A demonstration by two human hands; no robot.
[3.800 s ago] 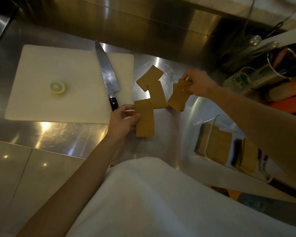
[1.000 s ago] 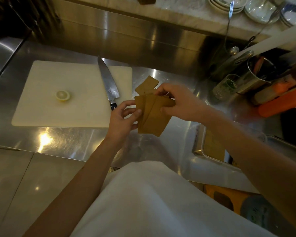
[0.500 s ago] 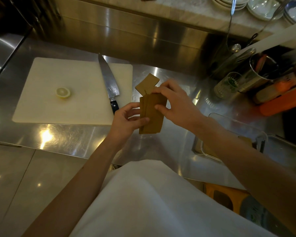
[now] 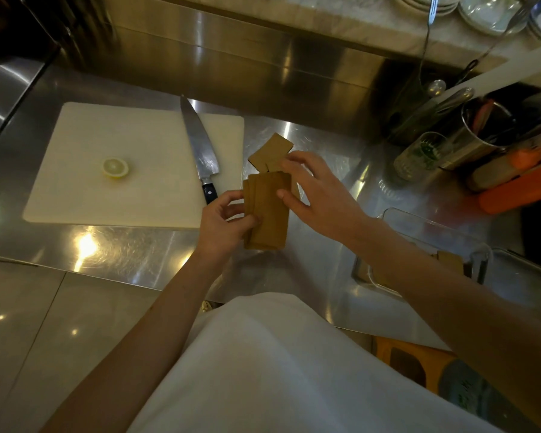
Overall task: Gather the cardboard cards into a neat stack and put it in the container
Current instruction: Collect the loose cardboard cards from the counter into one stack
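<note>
Head view: the left hand (image 4: 224, 221) pinches a loosely squared stack of cards (image 4: 267, 212) above the steel counter (image 4: 132, 248); the right hand (image 4: 317, 195), fingers spread, presses its right edge. One card (image 4: 270, 151) lies just beyond. Reaching for it could fan the stack. The container (image 4: 419, 232) waits at near right.

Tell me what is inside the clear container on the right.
Inside the clear container, brown cardboard cards show at its near end. The right forearm crosses in front, so their number and the rest of the inside cannot be seen.
</note>
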